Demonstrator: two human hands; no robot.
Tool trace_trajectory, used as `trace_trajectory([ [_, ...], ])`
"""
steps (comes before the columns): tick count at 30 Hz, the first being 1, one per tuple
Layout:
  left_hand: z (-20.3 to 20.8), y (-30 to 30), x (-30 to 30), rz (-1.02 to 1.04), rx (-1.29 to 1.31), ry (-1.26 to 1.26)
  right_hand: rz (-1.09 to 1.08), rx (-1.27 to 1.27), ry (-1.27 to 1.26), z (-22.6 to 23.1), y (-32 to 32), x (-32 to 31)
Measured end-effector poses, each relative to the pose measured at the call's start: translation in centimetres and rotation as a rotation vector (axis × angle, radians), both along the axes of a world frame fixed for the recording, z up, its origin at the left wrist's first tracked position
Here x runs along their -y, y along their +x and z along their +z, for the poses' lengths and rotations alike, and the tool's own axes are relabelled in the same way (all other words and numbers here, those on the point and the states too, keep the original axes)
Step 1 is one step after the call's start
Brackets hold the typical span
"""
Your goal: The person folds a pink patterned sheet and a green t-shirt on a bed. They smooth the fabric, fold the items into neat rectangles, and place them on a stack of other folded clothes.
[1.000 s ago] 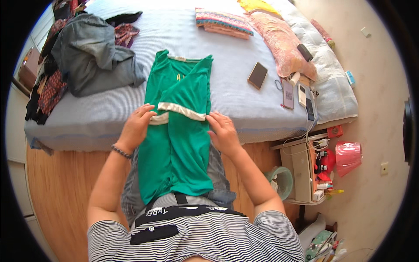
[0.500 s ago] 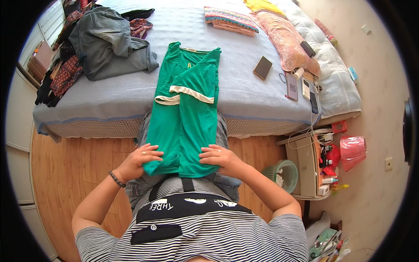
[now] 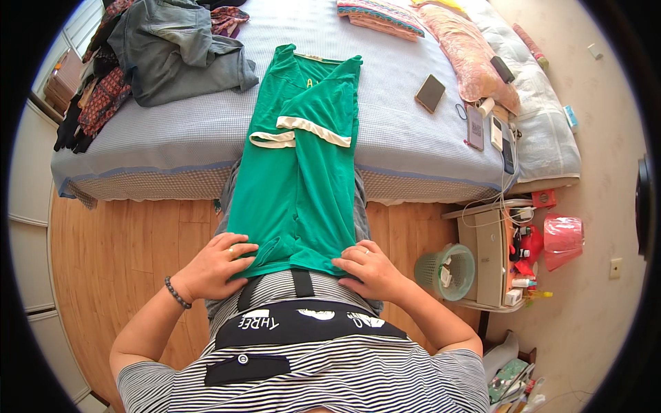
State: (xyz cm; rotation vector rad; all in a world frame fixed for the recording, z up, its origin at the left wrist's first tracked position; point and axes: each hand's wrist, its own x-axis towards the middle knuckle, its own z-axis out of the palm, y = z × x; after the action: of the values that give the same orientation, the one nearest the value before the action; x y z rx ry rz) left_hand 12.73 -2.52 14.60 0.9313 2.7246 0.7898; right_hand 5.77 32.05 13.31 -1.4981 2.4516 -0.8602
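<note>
A green T-shirt [image 3: 265,199] with white-edged sleeves lies folded lengthwise, its collar on the bed and its lower half across my lap. The sleeves are folded inward over the body. At the hem's left corner, my left hand [image 3: 215,267] has its fingers curled over the cloth, with the thumb hidden. My right hand [image 3: 373,271] grips the hem's right corner, fingers on top and thumb at the edge. A small fold shows in the cloth beside my left fingers.
The bed [image 3: 193,131] holds a heap of clothes with a denim garment [image 3: 179,58], a folded striped cloth [image 3: 385,17], a pink pillow [image 3: 461,55] and several phones [image 3: 429,93]. A green basket [image 3: 427,275] and a small cabinet [image 3: 485,265] stand at the right.
The hem has been drawn slightly toward me and looks wider and flatter. My right hand has moved a little right, its fingers more curled. The view has tilted slightly, shifting the bed upward.
</note>
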Motion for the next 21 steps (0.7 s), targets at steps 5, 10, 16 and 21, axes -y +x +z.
trace_trajectory([
  [5,-0.8,-0.8,-4.1,0.156,-0.091,-0.095,-0.039,-0.149,0.123,-0.9,-0.1,3.4],
  [10,-2.8,-0.6,-4.2,-0.088,-0.038,0.048,-0.131,-0.068,-0.064,-1.8,-0.5,2.9],
  [16,-2.5,-0.9,-3.9,-0.118,-0.011,0.058,0.007,-0.079,-0.062,0.2,0.5,4.4],
  [21,-2.0,-0.1,-3.1,-0.112,0.032,0.024,0.069,0.252,0.04,0.7,-0.4,2.1],
])
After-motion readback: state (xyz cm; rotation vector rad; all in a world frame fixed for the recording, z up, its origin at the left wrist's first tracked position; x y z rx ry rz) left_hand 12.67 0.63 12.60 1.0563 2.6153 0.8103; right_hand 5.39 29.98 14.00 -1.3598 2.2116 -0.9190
